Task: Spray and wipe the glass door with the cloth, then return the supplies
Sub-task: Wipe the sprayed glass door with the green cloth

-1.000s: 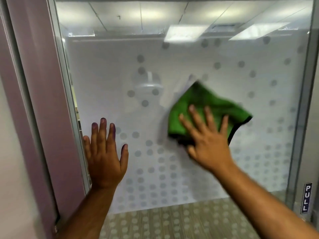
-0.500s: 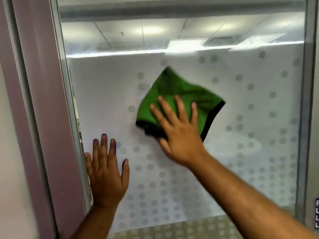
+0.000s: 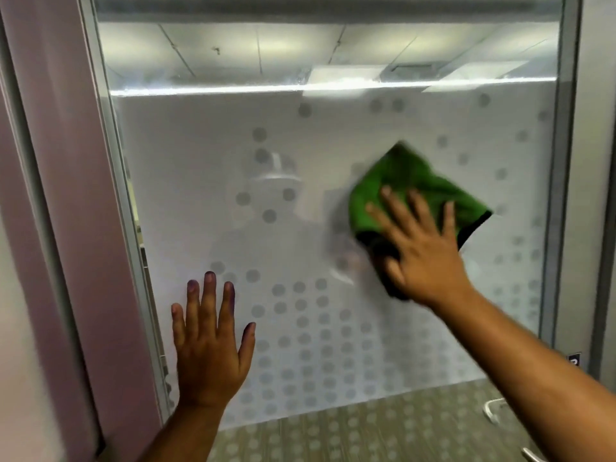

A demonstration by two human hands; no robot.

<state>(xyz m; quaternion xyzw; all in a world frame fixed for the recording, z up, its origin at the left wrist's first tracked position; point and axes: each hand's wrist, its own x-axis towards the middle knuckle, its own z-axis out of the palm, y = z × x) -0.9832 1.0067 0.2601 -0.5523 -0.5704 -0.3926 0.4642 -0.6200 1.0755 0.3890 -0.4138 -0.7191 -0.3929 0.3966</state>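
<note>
The glass door [image 3: 333,145] fills the view, frosted white with grey dots. A green cloth [image 3: 410,188] with a dark edge lies flat against the glass at middle right. My right hand [image 3: 423,248] presses it there with fingers spread over its lower part. My left hand [image 3: 210,348] rests flat on the glass at lower left, fingers apart, holding nothing. No spray bottle is in view.
The metal door frame [image 3: 113,195] runs down the left beside a mauve wall panel [image 3: 60,161]. A second frame post [image 3: 563,195] stands at the right, with a metal handle [image 3: 493,410] low down. Through the clear lower glass I see carpet [image 3: 366,435].
My right hand has swept the cloth from the upper middle of the glass to the right and slightly down. My left hand has stayed flat on the glass.
</note>
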